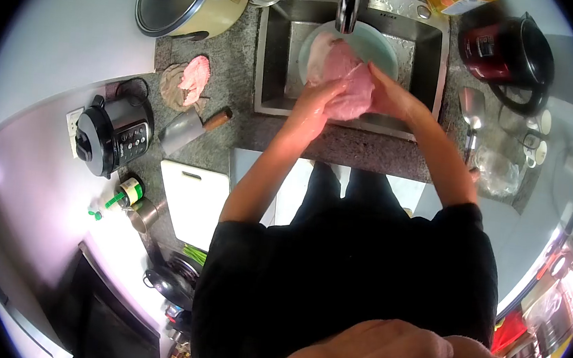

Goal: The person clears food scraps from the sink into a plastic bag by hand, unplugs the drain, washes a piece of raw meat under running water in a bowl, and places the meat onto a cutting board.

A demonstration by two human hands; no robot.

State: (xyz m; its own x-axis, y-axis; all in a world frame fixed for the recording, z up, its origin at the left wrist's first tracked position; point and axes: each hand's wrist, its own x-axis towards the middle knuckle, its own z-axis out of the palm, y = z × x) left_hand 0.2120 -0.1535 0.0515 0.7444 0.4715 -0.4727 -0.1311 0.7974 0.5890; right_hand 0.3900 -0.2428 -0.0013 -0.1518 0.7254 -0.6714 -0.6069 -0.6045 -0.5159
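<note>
A large piece of raw pink meat (348, 72) is held between my two hands, over the front part of the sink (267, 54). My left hand (317, 100) grips its near left side, fingers lying across the meat. On the right edge, my right hand (388, 94) closes round it, with some fingertips hidden behind. Beneath the meat is a pale green bowl (379, 42) standing in the sink. The faucet (348, 7) hangs just beyond the meat; whether water runs from it I cannot tell.
Left of the sink lie a cleaver (185, 132), pink and brown cloths (195, 79), a white cutting board (194, 202) and a pressure cooker (114, 137). A rice cooker (226, 13) stands at the back left. To the right are a spatula (471, 110), a dark red kettle (505, 55) and a plastic bag (496, 171).
</note>
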